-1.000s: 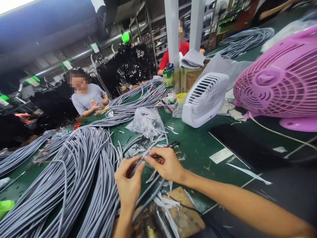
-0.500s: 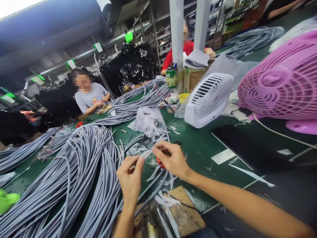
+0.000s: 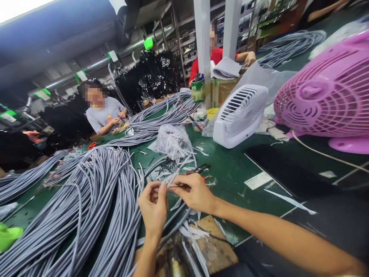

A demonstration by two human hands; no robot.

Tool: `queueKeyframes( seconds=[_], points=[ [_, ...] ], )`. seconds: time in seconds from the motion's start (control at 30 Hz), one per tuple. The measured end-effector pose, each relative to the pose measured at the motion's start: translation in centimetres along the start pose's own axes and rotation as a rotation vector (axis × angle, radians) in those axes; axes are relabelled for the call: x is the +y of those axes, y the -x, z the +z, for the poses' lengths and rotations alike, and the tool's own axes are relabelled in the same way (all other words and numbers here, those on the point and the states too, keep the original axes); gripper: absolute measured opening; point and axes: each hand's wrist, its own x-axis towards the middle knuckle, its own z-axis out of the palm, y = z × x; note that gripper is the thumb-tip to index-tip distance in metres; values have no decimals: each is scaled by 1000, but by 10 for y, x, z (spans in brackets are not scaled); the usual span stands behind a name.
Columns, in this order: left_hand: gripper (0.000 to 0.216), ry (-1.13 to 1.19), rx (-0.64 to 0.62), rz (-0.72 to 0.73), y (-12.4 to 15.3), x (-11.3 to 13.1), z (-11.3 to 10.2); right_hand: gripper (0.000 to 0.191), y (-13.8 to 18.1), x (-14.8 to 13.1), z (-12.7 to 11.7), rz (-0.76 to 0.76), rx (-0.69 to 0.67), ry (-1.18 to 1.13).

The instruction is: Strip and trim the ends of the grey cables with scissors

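Observation:
In the middle of the head view, my left hand [image 3: 154, 206] pinches the end of a grey cable between thumb and fingertips. My right hand [image 3: 196, 192] meets it there, its thumb and fingers closed on a thin dark wire [image 3: 178, 186]. A pale strand [image 3: 174, 176] sticks up between the two hands; its exact kind is too small to tell. Grey cable [image 3: 180, 219] runs below my hands toward the lap side. Just behind my right hand lies a pair of pliers [image 3: 201, 168] with reddish-orange handles, partly hidden by that hand.
Large bundles of grey cable [image 3: 95, 192] cover the left of the green table [image 3: 221, 169]. A plastic bag [image 3: 173, 140], short dark offcuts, a white fan [image 3: 240, 115], a pink fan [image 3: 323, 96] and a black flat panel [image 3: 288, 173] lie around. Two co-workers sit across.
My right hand has come lower and turned, uncovering the pliers behind it. A dark wire now shows in its fingers, and the pale strand points upward. My left hand stays nearly in place.

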Motion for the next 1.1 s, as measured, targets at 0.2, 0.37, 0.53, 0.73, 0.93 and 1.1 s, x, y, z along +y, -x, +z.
queueKeyframes(
  seconds=[0.2, 0.37, 0.53, 0.73, 0.93, 1.1],
  points=[
    [36, 142, 64, -186, -11, -4, 1, 26, 5, -4, -4, -87, 161, 49],
    [41, 235, 127, -218, -18, -7, -1, 15, -1, -4, -13, 43, 412, -61],
    [38, 233, 24, -198, -11, -8, 2, 36, -7, 2, -7, 215, 139, -216],
    [40, 290, 28, -255, -13, -6, 4, 26, -4, 4, 2, 219, 11, -240],
    [37, 367, 76, -280, -18, 1, 1, 20, -4, 5, 2, 193, -47, -238],
    [38, 475, 9, -316, -15, 10, -4, 20, -7, 8, -3, 191, 10, -160]
  ],
)
